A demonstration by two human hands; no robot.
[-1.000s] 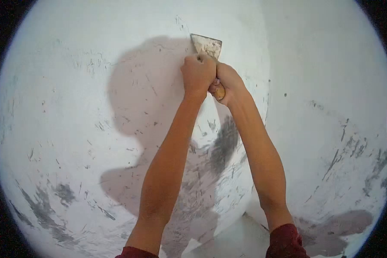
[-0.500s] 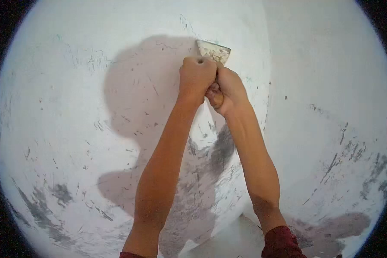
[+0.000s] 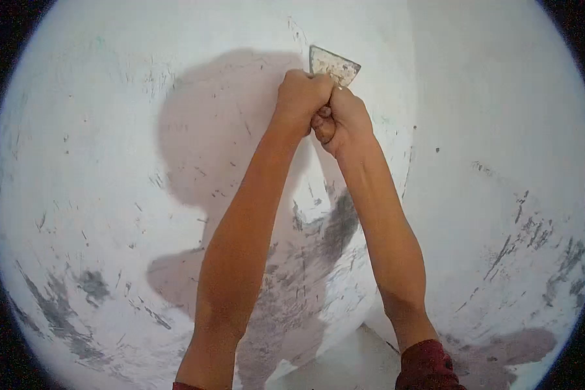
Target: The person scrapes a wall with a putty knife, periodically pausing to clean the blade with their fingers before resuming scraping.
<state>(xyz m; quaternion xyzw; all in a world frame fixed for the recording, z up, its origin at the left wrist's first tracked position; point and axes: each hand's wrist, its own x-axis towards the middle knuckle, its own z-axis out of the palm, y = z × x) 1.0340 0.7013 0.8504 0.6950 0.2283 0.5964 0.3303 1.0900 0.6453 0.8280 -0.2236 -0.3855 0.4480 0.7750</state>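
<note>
While both fists share one tool, the left hand [image 3: 302,96] clenches high on its handle and the right hand [image 3: 349,120] grips the rounded wooden butt. The scraper [image 3: 333,64] points toward one o'clock, its flat, crusted metal blade against the chalky, scuffed white wall [image 3: 110,162].

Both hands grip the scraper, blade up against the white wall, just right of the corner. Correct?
Not quite. The head view shows the left hand and right hand gripping the scraper, blade up against the white wall, but left of the corner, not right.
</note>
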